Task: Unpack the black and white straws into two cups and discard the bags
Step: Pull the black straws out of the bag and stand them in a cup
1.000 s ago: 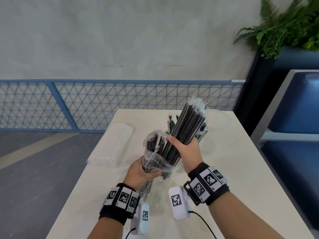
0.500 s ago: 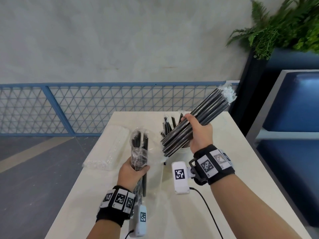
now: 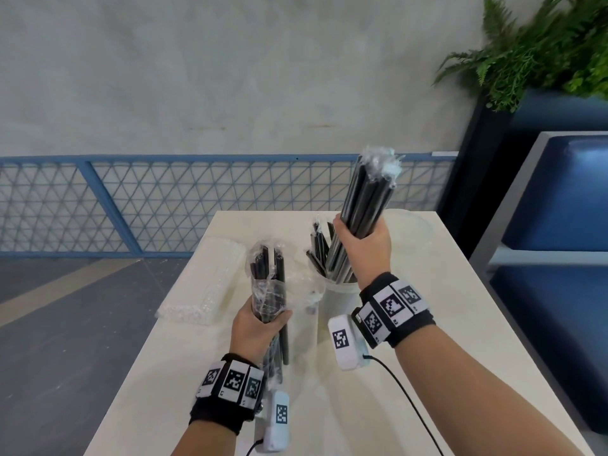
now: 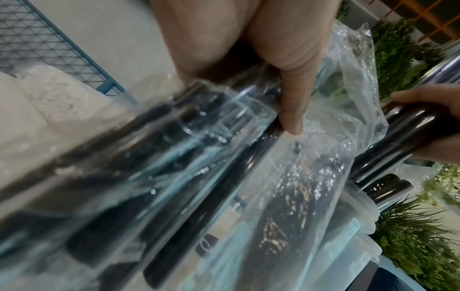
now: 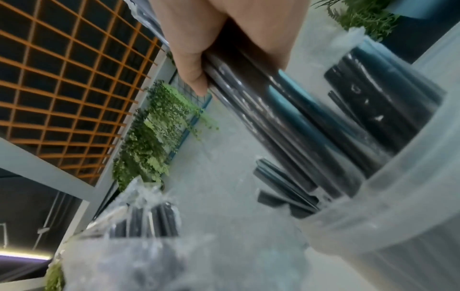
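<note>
currently, my right hand grips a black straw bundle, near-upright, lower ends entering the cup. left of the cup, my left hand grips the bag.

Black straws showing glossy black with pale glints, clear wrap at the tips. Bag reading clear and crinkly, more black straws inside. Cup looking translucent white. White straws pack lying milky white. Table showing cream. Wristbands appearing black, carrying white tags with black square-code patterns. Railing showing blue with a triangle mesh pattern. Wall reading mottled grey. Plant green. Seat deep blue.
</note>
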The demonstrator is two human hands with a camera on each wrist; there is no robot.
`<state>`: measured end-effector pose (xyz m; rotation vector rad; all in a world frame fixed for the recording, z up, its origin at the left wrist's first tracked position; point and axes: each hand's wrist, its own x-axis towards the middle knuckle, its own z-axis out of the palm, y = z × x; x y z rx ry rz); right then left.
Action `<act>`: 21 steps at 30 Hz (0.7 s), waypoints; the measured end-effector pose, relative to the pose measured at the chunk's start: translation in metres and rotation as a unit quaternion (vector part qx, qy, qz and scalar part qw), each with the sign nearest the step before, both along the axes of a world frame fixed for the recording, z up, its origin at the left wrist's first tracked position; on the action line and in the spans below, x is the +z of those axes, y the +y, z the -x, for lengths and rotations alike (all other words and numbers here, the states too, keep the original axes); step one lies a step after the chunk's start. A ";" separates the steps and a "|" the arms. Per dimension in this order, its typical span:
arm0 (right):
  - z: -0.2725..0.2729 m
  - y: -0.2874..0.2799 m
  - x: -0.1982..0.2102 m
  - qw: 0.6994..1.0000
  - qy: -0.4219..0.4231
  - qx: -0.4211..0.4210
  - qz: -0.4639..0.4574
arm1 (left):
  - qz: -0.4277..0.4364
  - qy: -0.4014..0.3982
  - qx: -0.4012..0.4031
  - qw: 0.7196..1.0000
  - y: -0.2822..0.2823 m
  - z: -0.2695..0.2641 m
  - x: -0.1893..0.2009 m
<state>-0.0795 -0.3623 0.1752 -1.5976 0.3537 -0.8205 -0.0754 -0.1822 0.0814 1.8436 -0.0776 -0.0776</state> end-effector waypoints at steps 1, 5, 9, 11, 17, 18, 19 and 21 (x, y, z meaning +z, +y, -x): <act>-0.003 0.001 -0.003 1.000 0.007 0.005 0.004 | 0.006 -0.001 0.000 1.000 0.000 0.000 -0.001; -0.011 0.002 -0.009 1.000 0.028 0.004 0.003 | 0.009 -0.009 0.001 1.000 0.001 -0.001 -0.005; -0.021 -0.003 -0.009 1.000 0.008 -0.007 -0.011 | 0.012 -0.016 -0.008 1.000 0.001 -0.002 -0.005; -0.023 -0.002 -0.013 1.000 0.029 0.007 -0.001 | 0.014 -0.019 -0.008 1.000 0.000 -0.003 -0.006; -0.024 -0.002 -0.049 0.988 0.146 0.051 -0.021 | 0.023 -0.016 -0.009 1.000 -0.001 -0.004 -0.006; -0.024 -0.001 -0.048 0.989 0.137 0.049 -0.032 | 0.025 -0.017 -0.007 1.000 -0.001 -0.005 -0.006; -0.024 -0.001 -0.043 0.991 0.117 0.039 -0.047 | 0.028 -0.017 -0.006 0.999 -0.001 -0.005 -0.006; -0.024 -0.002 -0.028 0.997 0.054 0.011 -0.057 | 0.030 -0.018 -0.004 0.999 -0.001 -0.006 -0.006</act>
